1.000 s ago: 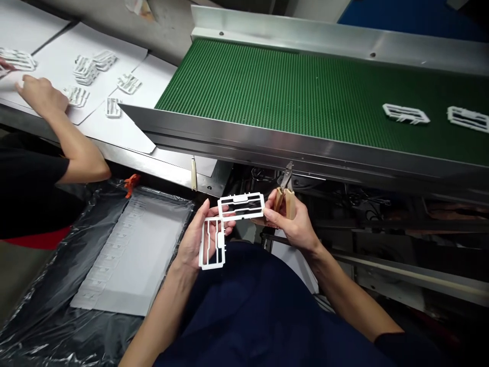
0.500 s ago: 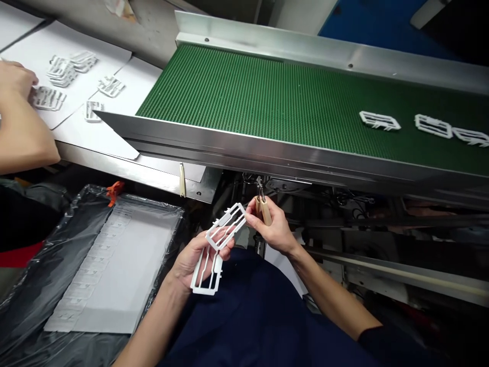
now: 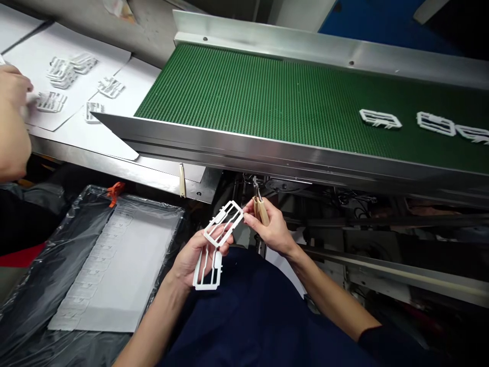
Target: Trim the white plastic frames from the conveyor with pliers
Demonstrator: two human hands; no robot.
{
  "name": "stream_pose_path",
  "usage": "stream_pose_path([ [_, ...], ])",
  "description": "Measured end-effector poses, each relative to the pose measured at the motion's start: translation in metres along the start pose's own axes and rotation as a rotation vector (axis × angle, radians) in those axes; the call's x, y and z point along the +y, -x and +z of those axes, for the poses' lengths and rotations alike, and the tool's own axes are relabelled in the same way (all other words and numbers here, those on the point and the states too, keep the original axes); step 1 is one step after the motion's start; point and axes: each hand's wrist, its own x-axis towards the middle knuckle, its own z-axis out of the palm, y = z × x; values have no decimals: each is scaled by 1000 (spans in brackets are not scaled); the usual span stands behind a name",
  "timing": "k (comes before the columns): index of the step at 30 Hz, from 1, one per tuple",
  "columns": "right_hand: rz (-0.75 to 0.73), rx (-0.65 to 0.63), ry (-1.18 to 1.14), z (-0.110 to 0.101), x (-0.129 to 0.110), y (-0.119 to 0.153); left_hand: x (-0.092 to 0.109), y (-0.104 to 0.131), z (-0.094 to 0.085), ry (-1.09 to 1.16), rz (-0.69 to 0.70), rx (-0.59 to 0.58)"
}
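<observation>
My left hand (image 3: 189, 259) is closed around two white plastic frames and holds them in front of my lap. The upper frame (image 3: 220, 217) slants up to the right, with thin bars and small pegs on its edge. Below it, the second frame (image 3: 218, 259) hangs down across the palm. My right hand (image 3: 278, 232) grips a pair of nippers (image 3: 263, 211) with beige handles, their metal jaws pointing up and away from the frames. Its thumb and fingertip meet the right corner of the upper frame.
A green conveyor belt (image 3: 244, 94) with metal side walls carries several white frames on its right. On the left table (image 3: 114, 142) lie stacks of frames (image 3: 61, 73), near another person's hand (image 3: 15, 84). A beige-handled tool (image 3: 182, 180) rests at its edge. Below stands a plastic-lined box (image 3: 114, 285).
My hands and the held frames have shifted slightly, the nippers a little to the left. The other person's arm has drawn back toward the left edge.
</observation>
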Motion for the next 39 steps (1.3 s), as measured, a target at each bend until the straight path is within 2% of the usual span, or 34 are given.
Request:
stream_pose_path([
  [4, 72, -31, -187, 3, 1, -3, -4, 0, 7, -337, 141, 175],
  [7, 88, -68, -378, 4, 4, -4, -7, 2, 12, -499, 262, 253],
  [10, 138, -72, -519, 4, 8, -5, -7, 5, 13, -577, 328, 294],
  [15, 161, -44, -626, 2, 12, -4, -4, 7, 11, -566, 332, 294],
  [30, 89, -39, -552, -1, 19, -5, -8, 2, 8, -447, 227, 248],
  [36, 47, -62, -455, 0, 18, -7, -8, -1, 4, -493, 287, 274],
  [39, 34, -39, -380, 0, 16, -8, -6, -1, 4, -465, 262, 275],
])
